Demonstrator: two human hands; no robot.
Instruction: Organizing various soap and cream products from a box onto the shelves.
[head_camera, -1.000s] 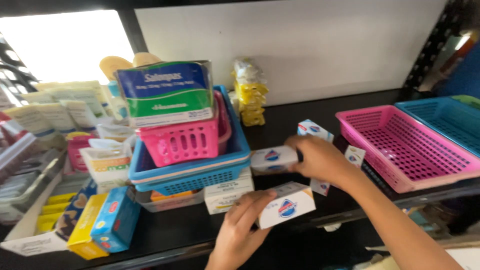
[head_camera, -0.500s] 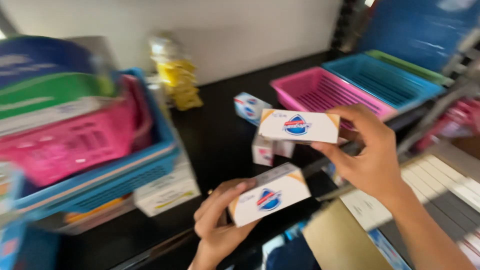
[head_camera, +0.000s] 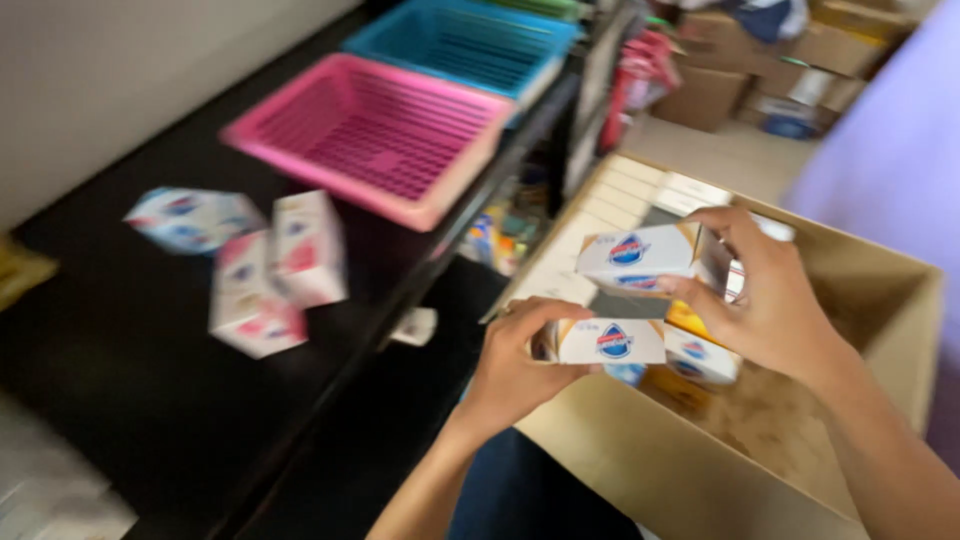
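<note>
My left hand (head_camera: 515, 358) grips a small white soap box (head_camera: 600, 341) with a blue and red emblem, held over an open cardboard carton (head_camera: 700, 470). My right hand (head_camera: 770, 300) holds a second, similar white box (head_camera: 640, 255) just above and to the right of the first. Both boxes hover above the carton's inside, where more small boxes (head_camera: 700, 355) lie. Three more soap boxes (head_camera: 262, 262) sit on the black shelf (head_camera: 110, 350) to the left.
A pink basket (head_camera: 375, 135) and a blue basket (head_camera: 465, 45) stand on the shelf further back. Cardboard boxes (head_camera: 800, 50) sit on the floor at top right. The whole view is motion-blurred.
My view has swung right and down from the shelf to the carton. Both hands have carried their boxes off the shelf front and over the open carton.
</note>
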